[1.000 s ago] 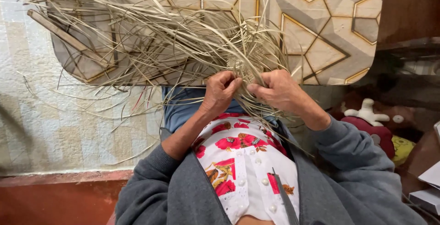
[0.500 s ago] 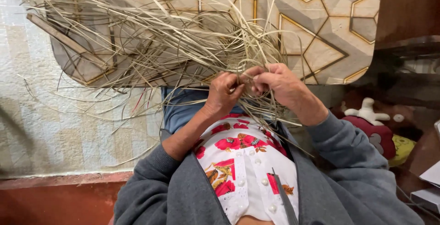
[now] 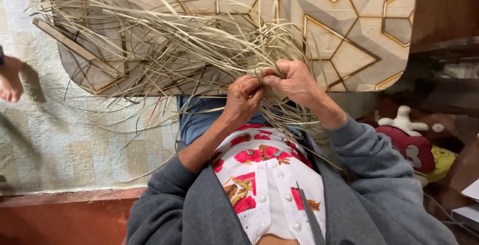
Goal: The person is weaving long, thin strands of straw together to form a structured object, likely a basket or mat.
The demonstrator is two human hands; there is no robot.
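We see no labels, signs or screens; only at four o'clock, by the frame's edge, pale flat packages (image 3: pixel 468 202), half cut off.

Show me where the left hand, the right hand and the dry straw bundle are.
left hand (image 3: pixel 243 100), head view, back of the hand
right hand (image 3: pixel 294 81), head view, knuckles
dry straw bundle (image 3: pixel 164 50), head view, middle strands

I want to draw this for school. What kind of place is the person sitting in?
Probably a room in a home. A soft toy lies on the floor, a pale patterned mat covers it, and a low table with gold shapes holds dry straw strands that both hands are working.
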